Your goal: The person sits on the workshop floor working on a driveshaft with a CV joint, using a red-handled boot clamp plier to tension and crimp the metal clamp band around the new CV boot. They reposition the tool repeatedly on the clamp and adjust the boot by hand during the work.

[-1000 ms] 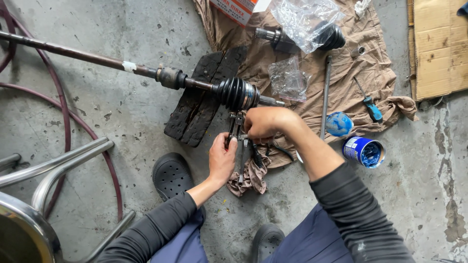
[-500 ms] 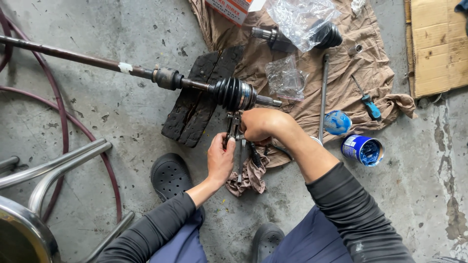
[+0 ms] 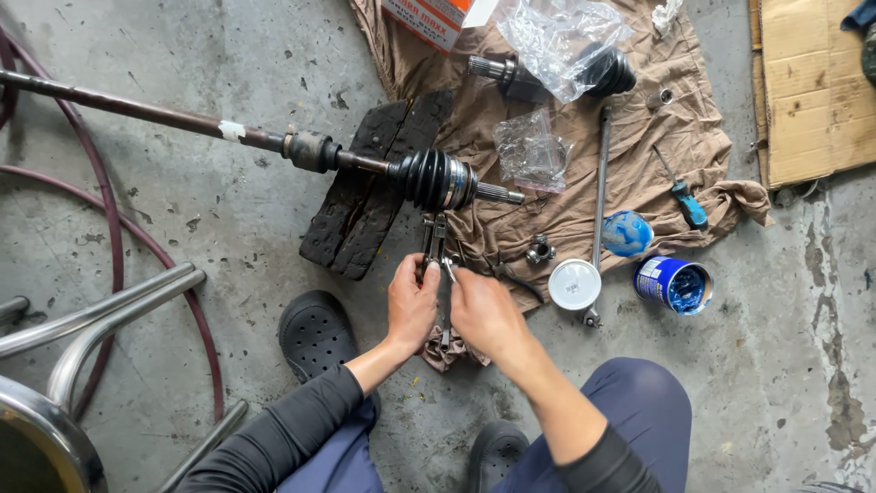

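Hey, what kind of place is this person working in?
Probably a car repair garage: a drive axle with ribbed rubber boot lies on the stained concrete floor, and both hands hold pliers.

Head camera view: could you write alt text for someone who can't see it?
Seen from above, a person's left hand and right hand grip a pair of metal pliers just below the black ribbed boot of a drive axle lying on a concrete floor. A brown cloth alongside holds a screwdriver and an open blue tin.

The pliers [image 3: 434,245] lie between the axle boot [image 3: 431,179] above and both hands below.
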